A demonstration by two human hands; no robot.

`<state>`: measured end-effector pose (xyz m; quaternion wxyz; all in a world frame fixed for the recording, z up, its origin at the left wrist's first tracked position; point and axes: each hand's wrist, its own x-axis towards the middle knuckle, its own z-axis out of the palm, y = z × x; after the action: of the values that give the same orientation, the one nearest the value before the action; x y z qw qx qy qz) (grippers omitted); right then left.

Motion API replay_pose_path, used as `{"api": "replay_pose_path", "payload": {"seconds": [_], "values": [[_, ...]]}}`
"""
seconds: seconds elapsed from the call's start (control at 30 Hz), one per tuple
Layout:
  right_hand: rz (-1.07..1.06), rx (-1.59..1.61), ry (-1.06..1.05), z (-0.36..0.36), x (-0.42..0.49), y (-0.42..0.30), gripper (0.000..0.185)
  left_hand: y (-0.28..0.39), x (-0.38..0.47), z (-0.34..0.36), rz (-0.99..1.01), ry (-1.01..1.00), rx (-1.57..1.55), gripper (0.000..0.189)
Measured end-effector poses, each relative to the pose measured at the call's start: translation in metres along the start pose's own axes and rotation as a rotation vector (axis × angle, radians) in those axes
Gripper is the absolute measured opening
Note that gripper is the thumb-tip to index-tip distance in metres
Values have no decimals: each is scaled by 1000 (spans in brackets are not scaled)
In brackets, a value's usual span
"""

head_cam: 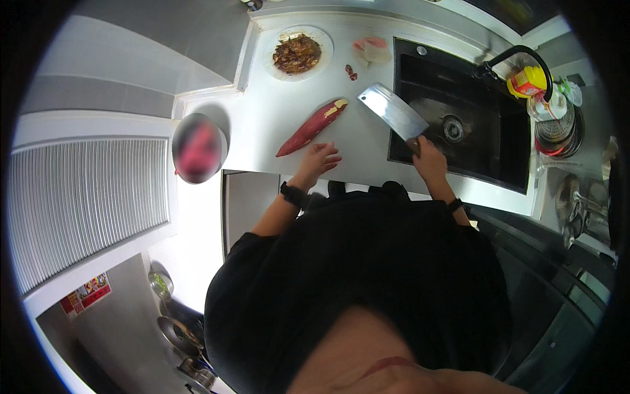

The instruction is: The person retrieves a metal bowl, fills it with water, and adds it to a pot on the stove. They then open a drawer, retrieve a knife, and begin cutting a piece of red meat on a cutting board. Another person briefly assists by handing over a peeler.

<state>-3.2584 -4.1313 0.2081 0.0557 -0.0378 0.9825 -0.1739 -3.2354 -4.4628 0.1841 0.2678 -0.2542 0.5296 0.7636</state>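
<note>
My right hand (pixel 429 161) grips the handle of a cleaver (pixel 393 112), whose broad steel blade reaches from over the sink's left edge across the white counter. On the counter to its left lies a long red-skinned sweet potato (pixel 311 129), placed diagonally. Pale flesh shows at its upper right end, where a patch of skin is off. My left hand (pixel 319 161) is just below the sweet potato, empty, with its fingers apart. Some small reddish-brown scraps (pixel 351 73) lie above the blade's tip.
A white plate of brown cooked food (pixel 297 54) stands at the back. Beside it is a folded pink-and-white cloth (pixel 371 50). The black sink (pixel 460 147) with its curved tap (pixel 529 49) lies right, bottles (pixel 546 106) beyond. A blurred bowl (pixel 224 140) stands left.
</note>
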Motion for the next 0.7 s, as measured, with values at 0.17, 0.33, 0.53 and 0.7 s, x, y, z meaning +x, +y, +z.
{"api": "replay_pose_path", "payload": {"seconds": [0.17,0.33,0.53,0.7], "values": [[37,115,108,-25,-23,15,31,1,43,-17,16,151,-824,72],[-17,429,292,-33,-35,12,19,7,48,-31,50,307,-548,74],[-24,660,492,-48,-31,-1,21,21,49,-43,66,550,92,70],[64,903,453,-42,-35,-7,14,35,83,-36,203,764,336,62]]}}
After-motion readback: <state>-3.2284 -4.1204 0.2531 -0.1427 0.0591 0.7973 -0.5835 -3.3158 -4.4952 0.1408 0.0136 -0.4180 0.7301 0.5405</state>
